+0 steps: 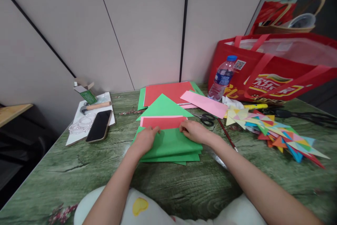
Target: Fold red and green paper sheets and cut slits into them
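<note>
A sheet of green paper is folded over toward the far side, on top of several more green sheets. At its far left corner, my left hand is closed on the edge, thumb and fingers together. My right hand pinches the same edge at the far right corner, its fingertips curled. Just beyond the fold shows red paper with a pink border. A green paper triangle lies behind that, pointing away from me. Black-handled scissors rest to the right of it, partly covered.
Red and green sheets lie by the wall, with a pink strip beside them. On the right are a water bottle, a red bag and folded colourful paper pieces. A phone and hammer lie left.
</note>
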The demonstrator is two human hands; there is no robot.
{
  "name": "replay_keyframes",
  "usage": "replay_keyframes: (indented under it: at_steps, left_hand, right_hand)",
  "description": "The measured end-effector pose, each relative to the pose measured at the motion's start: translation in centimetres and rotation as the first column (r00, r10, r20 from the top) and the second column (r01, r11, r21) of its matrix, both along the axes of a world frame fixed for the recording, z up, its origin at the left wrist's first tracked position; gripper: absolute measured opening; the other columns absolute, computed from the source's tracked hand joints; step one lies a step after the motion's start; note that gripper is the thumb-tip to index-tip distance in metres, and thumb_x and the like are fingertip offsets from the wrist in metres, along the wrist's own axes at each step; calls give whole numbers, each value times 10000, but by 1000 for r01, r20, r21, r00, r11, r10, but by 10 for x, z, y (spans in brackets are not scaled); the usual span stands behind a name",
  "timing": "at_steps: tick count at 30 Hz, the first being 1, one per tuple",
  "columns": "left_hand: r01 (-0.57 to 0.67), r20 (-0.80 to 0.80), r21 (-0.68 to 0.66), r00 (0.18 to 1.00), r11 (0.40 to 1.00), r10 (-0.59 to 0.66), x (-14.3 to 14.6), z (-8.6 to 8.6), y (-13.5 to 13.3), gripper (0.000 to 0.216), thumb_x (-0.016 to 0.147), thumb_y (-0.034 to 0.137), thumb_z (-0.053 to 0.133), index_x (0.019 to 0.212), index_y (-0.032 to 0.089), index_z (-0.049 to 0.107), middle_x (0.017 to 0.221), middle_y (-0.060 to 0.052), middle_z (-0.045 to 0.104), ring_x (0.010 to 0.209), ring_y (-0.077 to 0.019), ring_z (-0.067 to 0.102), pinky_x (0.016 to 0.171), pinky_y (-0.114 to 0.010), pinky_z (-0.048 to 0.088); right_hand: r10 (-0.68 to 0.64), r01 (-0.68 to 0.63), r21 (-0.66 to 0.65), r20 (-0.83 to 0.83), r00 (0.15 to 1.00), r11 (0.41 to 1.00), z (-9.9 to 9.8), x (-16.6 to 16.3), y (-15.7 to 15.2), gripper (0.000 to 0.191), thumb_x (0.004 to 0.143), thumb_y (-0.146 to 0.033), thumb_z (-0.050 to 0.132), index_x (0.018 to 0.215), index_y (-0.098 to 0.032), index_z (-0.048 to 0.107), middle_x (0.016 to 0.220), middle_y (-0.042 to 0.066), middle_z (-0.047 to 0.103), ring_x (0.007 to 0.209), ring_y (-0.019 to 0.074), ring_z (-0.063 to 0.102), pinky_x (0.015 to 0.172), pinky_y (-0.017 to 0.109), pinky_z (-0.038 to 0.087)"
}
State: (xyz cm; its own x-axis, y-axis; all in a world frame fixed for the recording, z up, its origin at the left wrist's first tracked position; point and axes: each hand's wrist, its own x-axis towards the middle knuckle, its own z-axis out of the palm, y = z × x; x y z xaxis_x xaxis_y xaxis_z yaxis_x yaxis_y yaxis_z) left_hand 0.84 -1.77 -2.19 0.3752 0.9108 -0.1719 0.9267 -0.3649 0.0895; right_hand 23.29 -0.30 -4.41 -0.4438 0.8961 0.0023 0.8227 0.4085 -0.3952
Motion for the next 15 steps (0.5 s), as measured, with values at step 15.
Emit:
replay_keyframes:
  at_steps: [15]
  left_hand:
    - [146, -107, -13, 983, 989, -147, 5, 7, -4, 422, 853, 313, 332, 1263, 331, 428, 900, -107, 535, 809, -260, 549, 705, -358, 408]
  right_hand:
    - [185, -188, -29, -87, 979, 982, 3, -22, -11, 332, 748, 2, 422, 978, -185, 571, 877, 30, 605, 819, 138, 541, 713, 216, 373]
